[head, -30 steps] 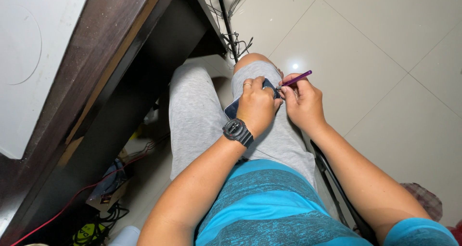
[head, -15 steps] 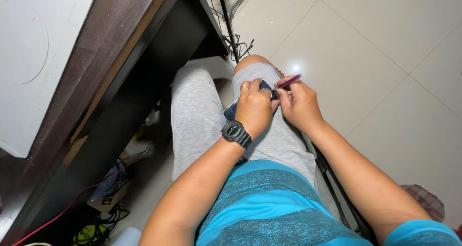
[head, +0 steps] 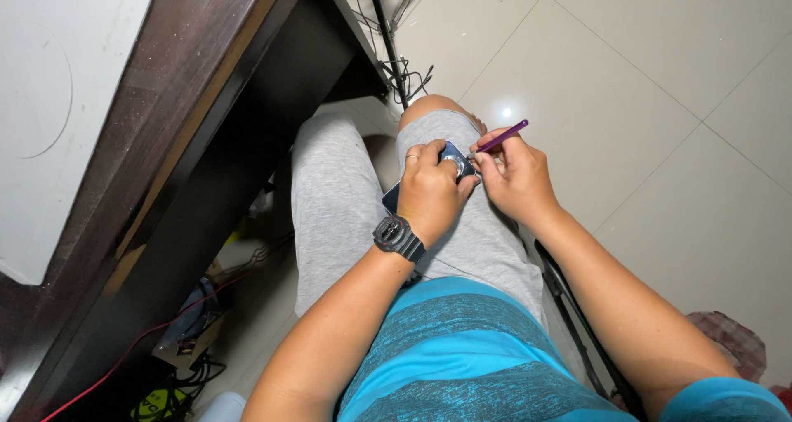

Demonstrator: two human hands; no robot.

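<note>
Since the earlier frames, the slim purple pen-shaped tool (head: 502,136) has tilted a little and its tip has come down onto the dark blue flat phone-like device (head: 453,159); half a second ago the tool lay flatter above the fingers. Both hands remain over the right knee, near the middle of the frame, slightly above centre.

Left hand (head: 427,193): its grip is clamped on the dark device, fingers wrapped over its top and thumb along the side, pressing it against the light grey trouser leg (head: 487,240). A thin ring sits on one finger, and a black digital wristwatch (head: 399,238) circles the wrist just below.

Right hand (head: 516,179): its grip is closed on the purple tool, pinched between thumb and fingertips, with the tool's free end slanting toward the upper right and its tip at a round pale patch on the device's back.

Along the left of the frame runs a dark brown wooden table (head: 177,133) with a white flat object on it. Below it, lower left, lie red and black cables (head: 140,339). Glossy pale floor tiles (head: 643,84) fill the upper right, and a turquoise striped shirt (head: 462,356) fills the bottom centre.
</note>
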